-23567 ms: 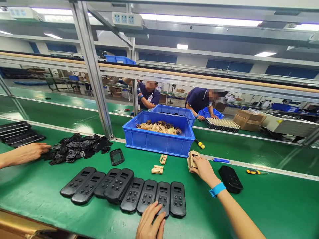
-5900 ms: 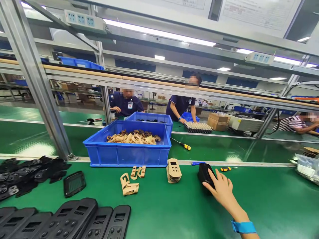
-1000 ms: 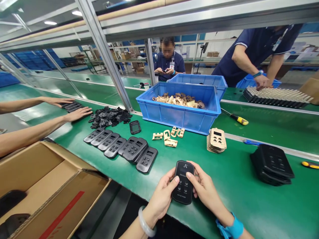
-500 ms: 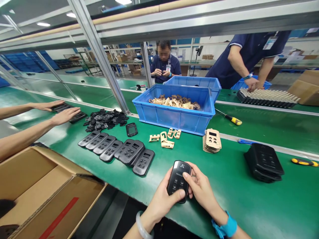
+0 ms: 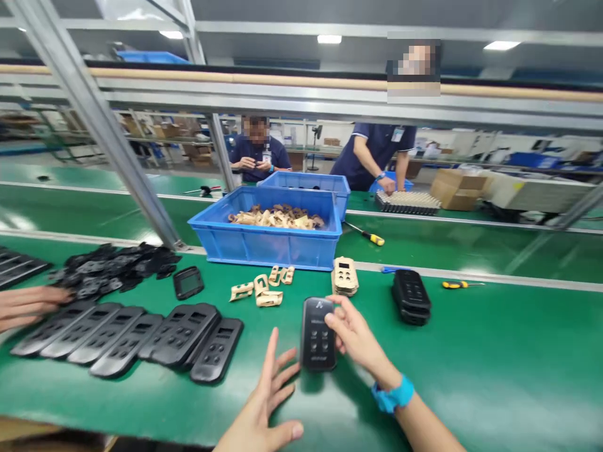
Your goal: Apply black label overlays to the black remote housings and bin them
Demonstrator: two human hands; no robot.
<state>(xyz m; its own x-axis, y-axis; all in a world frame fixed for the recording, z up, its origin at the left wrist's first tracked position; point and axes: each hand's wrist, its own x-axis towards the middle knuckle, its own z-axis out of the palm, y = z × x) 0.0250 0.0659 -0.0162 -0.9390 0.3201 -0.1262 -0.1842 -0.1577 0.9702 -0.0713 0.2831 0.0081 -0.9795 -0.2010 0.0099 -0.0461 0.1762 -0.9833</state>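
Between thumb and fingers, my right hand (image 5: 355, 336) grips the right edge of a black plastic device cover (image 5: 318, 351), held upright with its button side facing me. Just left of the cover, my left hand (image 5: 268, 398) is open, fingers spread and holding nothing. Beyond them lie several loose cream-coloured peeled pieces (image 5: 262, 290) and a stack of cream panel sheets (image 5: 345, 276). To the right stands a stack of similar black covers (image 5: 411, 298). A row of dark grey covers (image 5: 217, 351) lies on the left.
A blue bin (image 5: 268, 245) of cream and brown scraps stands behind. Black small parts (image 5: 117, 267) are heaped at left, near another person's hand (image 5: 28, 304). Yellow-handled screwdrivers (image 5: 374, 239) lie right of the bin. Two people work across the green table (image 5: 471, 376).
My left hand has let go of the black cover and opened. My right hand keeps hold of it. The view has turned right, and the other person's hand has come toward the black parts.
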